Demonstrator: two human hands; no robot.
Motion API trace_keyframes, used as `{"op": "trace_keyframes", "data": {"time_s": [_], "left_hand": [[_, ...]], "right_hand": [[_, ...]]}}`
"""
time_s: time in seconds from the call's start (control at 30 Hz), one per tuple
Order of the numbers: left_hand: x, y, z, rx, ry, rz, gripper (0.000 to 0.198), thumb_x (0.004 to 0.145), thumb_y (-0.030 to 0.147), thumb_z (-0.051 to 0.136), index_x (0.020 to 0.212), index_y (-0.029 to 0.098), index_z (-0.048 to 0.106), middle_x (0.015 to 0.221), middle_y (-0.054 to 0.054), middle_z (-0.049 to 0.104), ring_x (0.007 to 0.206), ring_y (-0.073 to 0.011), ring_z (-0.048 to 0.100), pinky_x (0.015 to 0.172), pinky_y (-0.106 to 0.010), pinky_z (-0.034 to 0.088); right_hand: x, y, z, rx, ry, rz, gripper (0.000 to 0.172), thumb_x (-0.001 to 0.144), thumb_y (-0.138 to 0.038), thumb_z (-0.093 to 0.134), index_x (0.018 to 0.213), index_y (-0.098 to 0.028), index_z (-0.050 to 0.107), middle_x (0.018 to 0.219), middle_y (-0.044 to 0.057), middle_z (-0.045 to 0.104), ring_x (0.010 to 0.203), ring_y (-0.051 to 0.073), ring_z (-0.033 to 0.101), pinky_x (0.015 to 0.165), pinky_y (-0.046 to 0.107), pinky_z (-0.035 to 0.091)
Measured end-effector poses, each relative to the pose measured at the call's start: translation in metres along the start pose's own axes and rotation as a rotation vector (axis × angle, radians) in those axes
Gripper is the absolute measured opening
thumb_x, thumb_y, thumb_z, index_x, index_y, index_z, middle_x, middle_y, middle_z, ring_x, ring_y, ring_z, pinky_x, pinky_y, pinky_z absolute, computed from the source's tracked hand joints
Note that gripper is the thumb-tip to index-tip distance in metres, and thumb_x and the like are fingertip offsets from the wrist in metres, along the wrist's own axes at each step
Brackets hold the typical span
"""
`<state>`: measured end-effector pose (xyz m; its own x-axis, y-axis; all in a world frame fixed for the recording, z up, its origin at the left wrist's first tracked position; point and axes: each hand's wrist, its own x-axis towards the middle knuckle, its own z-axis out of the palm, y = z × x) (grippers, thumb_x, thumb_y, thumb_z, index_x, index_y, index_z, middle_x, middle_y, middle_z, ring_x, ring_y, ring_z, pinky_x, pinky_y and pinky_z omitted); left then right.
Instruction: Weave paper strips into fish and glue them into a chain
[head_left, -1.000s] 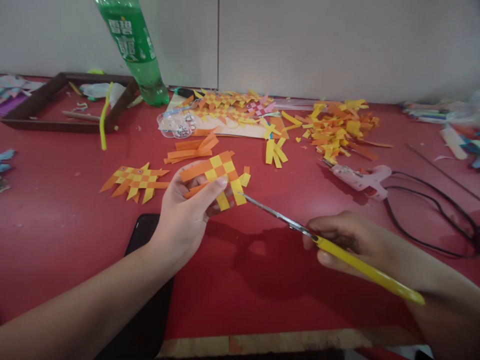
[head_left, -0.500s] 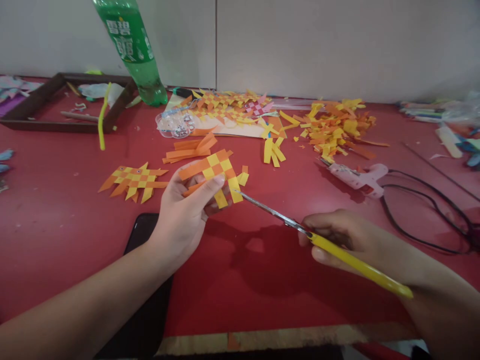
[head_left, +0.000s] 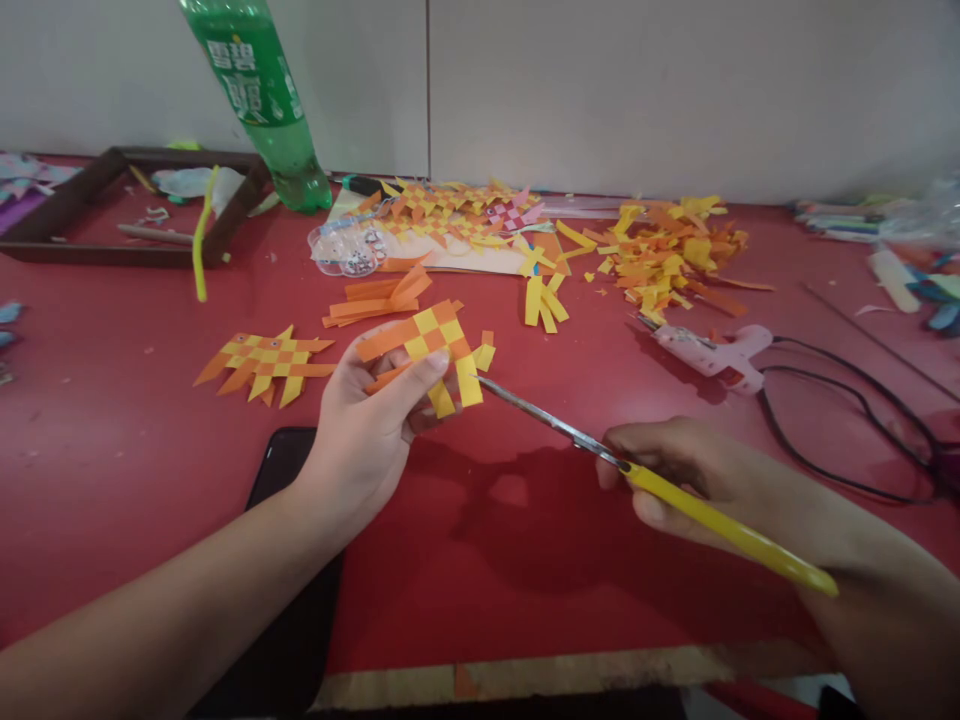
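My left hand (head_left: 375,410) pinches a woven paper piece (head_left: 433,335) of orange and yellow strips, its thumb lying over the checkered weave. Loose strip ends stick out to the left and downward. In my right hand (head_left: 690,470) is a pair of scissors (head_left: 705,510) with yellow handles and metal blades. The blade tips reach the lower right yellow strip of the weave. From here I cannot tell whether the blades are parted. A woven paper fish (head_left: 270,362) with small eyes lies on the red table, left of my left hand.
A black phone (head_left: 281,465) lies under my left forearm. Orange strips (head_left: 382,298), yellow strips (head_left: 546,303) and a heap of paper scraps (head_left: 675,250) lie beyond my hands. A pink glue gun (head_left: 716,355) with a black cord is at right. A green bottle (head_left: 262,100) stands beside a brown frame (head_left: 97,257).
The scissors' tips have shifted very slightly up at the lower right yellow strip. My left hand and the woven piece are almost still. The whole view has slid a little.
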<state>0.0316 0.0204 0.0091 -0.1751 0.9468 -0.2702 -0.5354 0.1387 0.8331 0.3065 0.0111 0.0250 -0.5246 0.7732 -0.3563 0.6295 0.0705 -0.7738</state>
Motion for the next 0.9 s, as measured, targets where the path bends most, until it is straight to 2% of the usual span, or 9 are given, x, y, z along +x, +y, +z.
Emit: {"op": "trace_keyframes", "data": {"time_s": [0.07, 0.13, 0.37, 0.53, 0.9], "left_hand": [[-0.001, 0.0002, -0.0005, -0.006, -0.002, 0.003, 0.026, 0.069, 0.016, 0.084, 0.074, 0.02, 0.059, 0.063, 0.008, 0.055, 0.061, -0.0085, 0.062, 0.052, -0.019, 0.054], [-0.002, 0.0005, -0.0009, -0.011, -0.012, 0.009, 0.025, 0.069, 0.016, 0.084, 0.075, 0.021, 0.06, 0.061, 0.009, 0.054, 0.058, -0.0073, 0.06, 0.051, -0.018, 0.053], [-0.0016, -0.0002, 0.0002, -0.016, -0.009, 0.024, 0.026, 0.068, 0.017, 0.085, 0.075, 0.023, 0.06, 0.062, 0.008, 0.058, 0.065, -0.0115, 0.066, 0.05, -0.02, 0.049], [-0.0018, -0.0006, 0.0001, 0.001, 0.004, 0.038, 0.027, 0.069, 0.017, 0.084, 0.078, 0.023, 0.059, 0.064, 0.007, 0.058, 0.066, -0.0124, 0.066, 0.054, -0.023, 0.052], [-0.0004, 0.0, 0.0012, 0.015, 0.001, 0.029, 0.031, 0.07, 0.018, 0.082, 0.069, 0.021, 0.052, 0.065, 0.007, 0.056, 0.06, -0.0094, 0.061, 0.053, -0.021, 0.052]], "right_hand": [[-0.0004, 0.0008, -0.0013, -0.013, -0.082, 0.041, 0.042, 0.078, -0.06, 0.066, 0.084, -0.019, 0.062, 0.07, 0.0, 0.056, 0.057, 0.01, 0.046, 0.047, 0.021, 0.036], [-0.0005, 0.0009, -0.0022, -0.017, -0.111, 0.071, 0.044, 0.079, -0.062, 0.064, 0.086, -0.019, 0.061, 0.073, 0.001, 0.057, 0.06, 0.011, 0.047, 0.048, 0.022, 0.037], [0.0, -0.0029, -0.001, 0.016, -0.084, 0.084, 0.041, 0.078, -0.06, 0.067, 0.084, -0.02, 0.062, 0.071, 0.0, 0.054, 0.058, 0.011, 0.045, 0.049, 0.022, 0.036], [0.0011, -0.0037, 0.0003, 0.031, -0.084, 0.06, 0.041, 0.08, -0.06, 0.065, 0.083, -0.019, 0.061, 0.068, -0.001, 0.051, 0.057, 0.01, 0.042, 0.048, 0.021, 0.034], [0.0015, -0.0069, 0.0011, 0.051, -0.111, 0.101, 0.042, 0.082, -0.061, 0.063, 0.082, -0.019, 0.058, 0.068, -0.003, 0.045, 0.058, 0.009, 0.039, 0.049, 0.021, 0.031]]}}
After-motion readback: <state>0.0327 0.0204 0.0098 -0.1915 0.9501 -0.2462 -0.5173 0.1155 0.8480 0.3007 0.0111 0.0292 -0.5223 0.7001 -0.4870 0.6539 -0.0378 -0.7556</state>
